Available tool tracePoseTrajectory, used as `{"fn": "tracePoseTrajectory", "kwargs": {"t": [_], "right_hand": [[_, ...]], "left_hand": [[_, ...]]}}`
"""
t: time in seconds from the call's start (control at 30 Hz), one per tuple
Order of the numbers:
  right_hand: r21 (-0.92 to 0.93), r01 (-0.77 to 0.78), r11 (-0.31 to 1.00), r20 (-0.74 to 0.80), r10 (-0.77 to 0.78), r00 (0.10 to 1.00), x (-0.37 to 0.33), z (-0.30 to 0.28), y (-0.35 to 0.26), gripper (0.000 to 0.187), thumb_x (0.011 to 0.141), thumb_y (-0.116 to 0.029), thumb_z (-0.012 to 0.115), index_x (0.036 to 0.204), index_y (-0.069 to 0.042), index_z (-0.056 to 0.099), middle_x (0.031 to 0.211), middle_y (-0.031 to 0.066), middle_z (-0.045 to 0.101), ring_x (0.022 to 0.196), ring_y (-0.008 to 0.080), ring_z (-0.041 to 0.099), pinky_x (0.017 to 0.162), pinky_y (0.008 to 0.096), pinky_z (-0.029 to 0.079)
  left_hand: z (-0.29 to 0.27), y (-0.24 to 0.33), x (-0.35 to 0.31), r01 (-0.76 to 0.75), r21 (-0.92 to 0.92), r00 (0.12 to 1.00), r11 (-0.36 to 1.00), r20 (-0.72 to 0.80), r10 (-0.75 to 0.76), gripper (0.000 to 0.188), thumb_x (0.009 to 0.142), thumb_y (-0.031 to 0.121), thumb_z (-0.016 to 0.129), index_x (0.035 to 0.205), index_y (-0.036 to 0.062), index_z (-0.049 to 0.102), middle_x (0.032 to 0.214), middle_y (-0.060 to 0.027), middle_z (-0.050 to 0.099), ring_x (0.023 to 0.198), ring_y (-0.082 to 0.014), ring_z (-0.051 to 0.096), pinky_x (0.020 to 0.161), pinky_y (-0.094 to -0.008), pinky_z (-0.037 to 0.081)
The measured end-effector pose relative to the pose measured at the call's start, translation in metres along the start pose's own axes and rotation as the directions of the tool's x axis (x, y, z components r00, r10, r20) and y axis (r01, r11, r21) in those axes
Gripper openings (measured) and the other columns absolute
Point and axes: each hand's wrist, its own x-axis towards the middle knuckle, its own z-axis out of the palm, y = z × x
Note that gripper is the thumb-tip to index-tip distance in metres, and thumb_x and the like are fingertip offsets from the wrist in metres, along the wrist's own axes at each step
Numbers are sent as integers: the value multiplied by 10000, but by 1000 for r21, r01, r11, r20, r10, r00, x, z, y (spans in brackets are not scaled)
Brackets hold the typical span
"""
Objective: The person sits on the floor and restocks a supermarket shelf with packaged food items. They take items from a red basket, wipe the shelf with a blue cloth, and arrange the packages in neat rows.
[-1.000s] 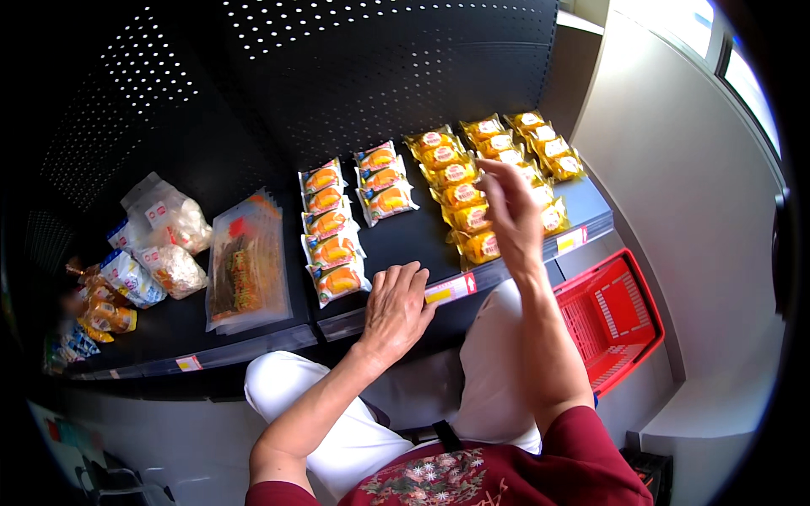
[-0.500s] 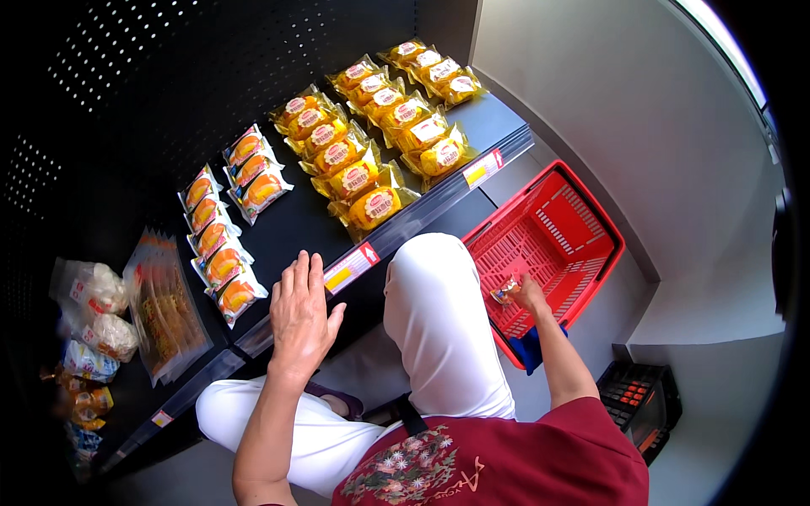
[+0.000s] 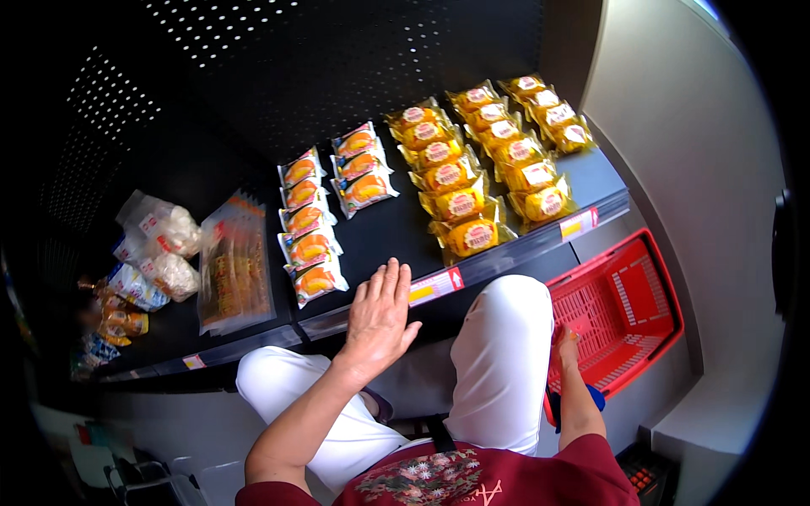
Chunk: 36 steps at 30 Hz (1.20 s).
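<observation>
My left hand (image 3: 378, 325) is flat with its fingers stretched out, over the shelf's front edge beside a red-and-yellow price tag (image 3: 435, 287). Nothing is in it. Closest to its left is a column of white-wrapped breads (image 3: 315, 280) with orange pictures; a shorter column of the same kind (image 3: 364, 187) lies farther back. Yellow-wrapped cakes (image 3: 471, 236) stand in rows to the right. My right hand (image 3: 566, 347) reaches down at the left side of a red shopping basket (image 3: 661, 358). My right knee covers its fingers, and any object in them is hidden.
Clear bags of flat brown food (image 3: 238, 282) lie on the left shelf, beside bagged white buns (image 3: 173, 274) and smaller packets. A pale wall (image 3: 717, 194) rises to the right of the basket. Behind it stands a black crate (image 3: 645, 476). My white-trousered knees are close to the shelf.
The view has turned, so the shelf appears farther right and lower. My right hand, earlier closed on a small wrapped packet in the basket, is now partly behind my knee. My left hand stays flat.
</observation>
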Motion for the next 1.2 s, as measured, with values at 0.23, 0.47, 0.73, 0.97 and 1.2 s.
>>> {"fn": "tracePoseTrajectory", "kwargs": {"t": [0.23,0.47,0.73,0.97,1.2], "right_hand": [[736,150,660,-247,56,967,56,37,75,428,860,-281,726,1225,-100,597,903,82,714,918,314,712,839,485,555],[893,-301,-335,226,-244,943,-68,-174,-47,369,908,-350,640,1212,-141,627,1029,47,690,856,195,637,878,407,567],[910,88,-405,-289,-469,835,-194,-364,-166,719,883,-271,633,1519,-86,352,1384,171,546,1188,299,626,869,445,620],[926,366,-94,-321,-706,631,-255,-390,-300,789,856,-139,645,1569,-43,320,1449,177,519,1234,279,607,904,419,594],[511,852,114,-539,-730,421,-293,-334,-376,843,790,65,723,1542,-65,365,1524,189,431,1443,341,409,1155,413,393]], "left_hand": [[0,0,15,-82,-35,996,996,-33,81,886,794,330,815,1466,-70,397,1490,-274,426,1340,-373,450,1083,-439,400],[5,-13,-8,-39,20,999,999,-9,40,874,803,341,806,1457,-81,408,1477,-279,445,1325,-372,463,1081,-422,402],[4,-20,-4,-13,-316,980,949,-193,-51,614,823,263,794,1316,-25,570,1331,-186,561,1218,-342,533,1023,-434,456],[-17,-20,-20,34,-984,998,177,26,-51,489,948,244,739,1330,-10,569,1260,-121,651,1107,-168,656,926,-319,551],[-5,-21,-31,60,-932,998,-358,64,1,534,1004,277,672,1417,6,467,1283,-76,611,1138,-133,620,928,-305,541]]}}
